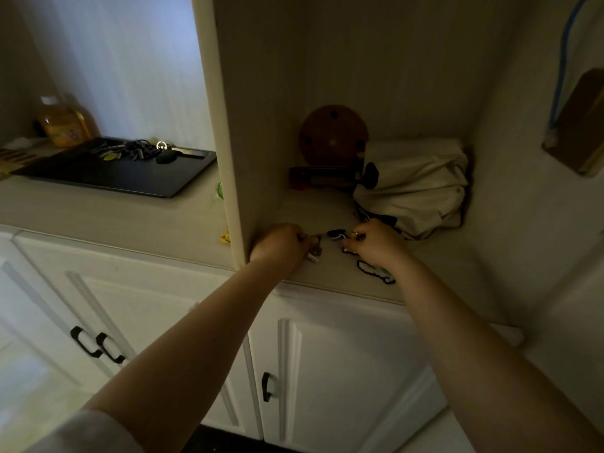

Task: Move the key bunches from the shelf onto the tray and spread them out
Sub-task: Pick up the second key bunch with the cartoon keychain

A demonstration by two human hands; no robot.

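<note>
Both my hands reach into the shelf niche point(327, 210). My left hand point(279, 245) is closed around a small bunch of silver keys point(315, 251) near the niche's left wall. My right hand point(376, 243) is closed on a key bunch with black-and-white charms point(374, 271); one charm point(336, 233) lies just left of its fingers, another trails toward the shelf's front edge. A black tray point(108, 178) sits on the counter to the left, with several key bunches point(137, 152) heaped at its far side.
A white cloth bag point(415, 184), a round brown wooden piece point(333, 132) and a dark box point(317, 178) fill the back of the niche. A thick divider panel point(228, 125) stands between niche and tray. An orange bottle point(63, 124) stands behind the tray. White cabinet doors lie below.
</note>
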